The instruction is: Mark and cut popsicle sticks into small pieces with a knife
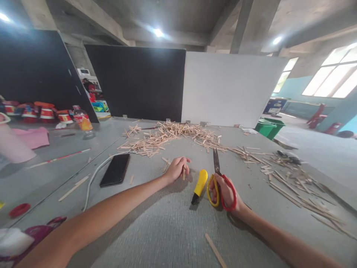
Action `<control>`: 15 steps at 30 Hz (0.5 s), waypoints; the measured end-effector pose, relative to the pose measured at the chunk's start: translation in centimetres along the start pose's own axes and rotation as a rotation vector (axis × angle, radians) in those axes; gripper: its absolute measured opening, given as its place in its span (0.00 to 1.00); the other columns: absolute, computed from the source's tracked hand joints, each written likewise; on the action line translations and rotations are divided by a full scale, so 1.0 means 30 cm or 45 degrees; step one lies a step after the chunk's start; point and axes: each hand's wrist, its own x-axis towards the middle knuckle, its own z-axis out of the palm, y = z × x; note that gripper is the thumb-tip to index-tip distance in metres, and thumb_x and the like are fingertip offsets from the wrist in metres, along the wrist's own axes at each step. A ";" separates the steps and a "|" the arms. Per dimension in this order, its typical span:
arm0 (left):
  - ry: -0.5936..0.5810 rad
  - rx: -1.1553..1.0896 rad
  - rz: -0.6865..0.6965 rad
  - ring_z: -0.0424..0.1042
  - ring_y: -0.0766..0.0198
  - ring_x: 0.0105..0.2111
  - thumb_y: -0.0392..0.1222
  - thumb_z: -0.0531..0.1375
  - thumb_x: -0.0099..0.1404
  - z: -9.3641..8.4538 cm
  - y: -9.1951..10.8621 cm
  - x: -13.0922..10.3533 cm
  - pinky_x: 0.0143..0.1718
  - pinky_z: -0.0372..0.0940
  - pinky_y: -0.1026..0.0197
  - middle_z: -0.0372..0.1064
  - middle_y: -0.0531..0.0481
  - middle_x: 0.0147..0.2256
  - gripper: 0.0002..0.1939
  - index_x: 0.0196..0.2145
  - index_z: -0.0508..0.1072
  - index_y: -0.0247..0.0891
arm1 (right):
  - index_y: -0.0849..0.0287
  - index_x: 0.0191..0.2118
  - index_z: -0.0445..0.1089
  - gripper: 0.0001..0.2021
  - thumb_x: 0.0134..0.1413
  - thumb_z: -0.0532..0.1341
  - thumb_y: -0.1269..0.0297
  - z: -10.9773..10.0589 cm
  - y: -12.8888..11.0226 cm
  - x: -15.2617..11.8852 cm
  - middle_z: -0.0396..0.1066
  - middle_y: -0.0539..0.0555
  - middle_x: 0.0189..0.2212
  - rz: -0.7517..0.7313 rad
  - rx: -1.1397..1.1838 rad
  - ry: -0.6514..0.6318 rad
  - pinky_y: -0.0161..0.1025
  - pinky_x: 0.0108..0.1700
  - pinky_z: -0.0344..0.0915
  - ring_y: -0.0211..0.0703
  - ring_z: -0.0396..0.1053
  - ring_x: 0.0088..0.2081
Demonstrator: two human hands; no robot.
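My left hand (176, 169) is closed around a short wooden stick (184, 170), pinched near the middle of the grey table. In my right hand (225, 190) is a pair of scissors (216, 162) with one yellow and one red handle loop; the blades point away from me and look closed together. Between the two hands lies a yellow glue bottle or cutter-like tool with a black end (200, 184); its exact kind is unclear. A longer wooden stick (215, 250) rests near the table's front edge.
A heap of cut wooden pieces (178, 134) spreads across the back, with long strips (290, 191) at right. A phone (115, 170) and white cable (93, 178) lie left. Beyond stand a drink bottle (83, 121), dark panel (139, 82) and white panel (225, 87).
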 end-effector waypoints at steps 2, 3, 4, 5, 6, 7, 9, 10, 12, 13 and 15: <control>-0.011 0.011 0.006 0.76 0.59 0.41 0.48 0.61 0.75 0.000 -0.002 0.002 0.41 0.75 0.53 0.74 0.44 0.47 0.16 0.53 0.73 0.35 | 0.58 0.23 0.68 0.28 0.58 0.58 0.37 -0.002 0.000 0.005 0.63 0.46 0.11 0.009 0.003 -0.007 0.34 0.17 0.62 0.37 0.63 0.12; -0.014 0.017 0.008 0.76 0.59 0.40 0.48 0.61 0.75 0.000 -0.003 0.003 0.41 0.75 0.53 0.74 0.45 0.47 0.16 0.53 0.73 0.35 | 0.58 0.23 0.68 0.28 0.58 0.58 0.37 -0.003 0.000 0.007 0.63 0.46 0.11 0.018 0.005 -0.010 0.34 0.17 0.62 0.38 0.63 0.12; -0.014 0.023 0.011 0.76 0.59 0.40 0.48 0.61 0.75 0.001 -0.003 0.004 0.41 0.75 0.54 0.74 0.45 0.47 0.16 0.53 0.73 0.35 | 0.58 0.22 0.68 0.28 0.57 0.58 0.37 -0.004 -0.001 0.009 0.62 0.46 0.11 0.029 0.006 -0.011 0.34 0.17 0.62 0.37 0.63 0.12; -0.013 0.029 0.015 0.76 0.59 0.40 0.48 0.61 0.75 0.001 -0.004 0.005 0.41 0.75 0.53 0.74 0.45 0.47 0.16 0.53 0.73 0.35 | 0.58 0.22 0.67 0.28 0.57 0.58 0.37 -0.005 -0.001 0.009 0.62 0.46 0.11 0.039 0.006 -0.012 0.34 0.17 0.62 0.37 0.63 0.12; -0.011 0.033 0.018 0.76 0.59 0.41 0.48 0.61 0.75 0.002 -0.005 0.006 0.41 0.75 0.53 0.74 0.45 0.47 0.16 0.53 0.73 0.35 | 0.58 0.22 0.67 0.27 0.58 0.58 0.37 -0.007 -0.002 0.009 0.62 0.46 0.11 0.045 0.007 -0.013 0.34 0.17 0.62 0.37 0.63 0.12; -0.007 0.035 0.022 0.76 0.59 0.41 0.48 0.61 0.75 0.003 -0.006 0.008 0.42 0.75 0.53 0.74 0.44 0.48 0.16 0.53 0.73 0.35 | 0.58 0.22 0.67 0.27 0.58 0.58 0.38 -0.009 -0.002 0.009 0.62 0.46 0.11 0.048 0.007 -0.015 0.34 0.17 0.62 0.37 0.63 0.12; 0.006 0.033 0.032 0.76 0.58 0.42 0.48 0.61 0.75 0.003 -0.010 0.011 0.42 0.75 0.52 0.74 0.44 0.48 0.17 0.53 0.73 0.35 | 0.57 0.23 0.67 0.27 0.60 0.58 0.38 -0.013 -0.001 0.007 0.63 0.45 0.12 0.042 0.005 -0.026 0.34 0.17 0.62 0.37 0.63 0.12; 0.015 0.030 0.036 0.76 0.58 0.42 0.48 0.61 0.75 0.004 -0.012 0.012 0.43 0.75 0.52 0.73 0.44 0.49 0.17 0.54 0.73 0.35 | 0.57 0.23 0.67 0.27 0.60 0.57 0.38 -0.015 -0.001 0.006 0.63 0.45 0.12 0.036 0.001 -0.032 0.34 0.18 0.63 0.37 0.64 0.13; 0.033 0.019 0.045 0.76 0.58 0.43 0.48 0.61 0.75 0.005 -0.016 0.016 0.43 0.75 0.51 0.73 0.44 0.49 0.17 0.54 0.72 0.35 | 0.57 0.24 0.67 0.26 0.60 0.58 0.38 -0.018 -0.001 0.004 0.63 0.45 0.13 0.025 -0.017 -0.035 0.34 0.18 0.64 0.37 0.65 0.13; 0.042 0.013 0.049 0.76 0.57 0.43 0.48 0.61 0.75 0.006 -0.019 0.018 0.44 0.75 0.51 0.73 0.44 0.49 0.17 0.54 0.72 0.35 | 0.58 0.25 0.68 0.26 0.60 0.58 0.39 -0.018 -0.002 0.003 0.64 0.46 0.13 0.021 -0.031 -0.030 0.34 0.19 0.64 0.38 0.65 0.14; 0.057 0.002 0.058 0.76 0.57 0.44 0.48 0.61 0.75 0.008 -0.024 0.022 0.44 0.75 0.51 0.73 0.43 0.50 0.17 0.55 0.72 0.35 | 0.58 0.25 0.68 0.25 0.61 0.59 0.40 -0.017 -0.006 0.003 0.64 0.46 0.13 0.017 -0.059 -0.011 0.34 0.19 0.64 0.38 0.66 0.14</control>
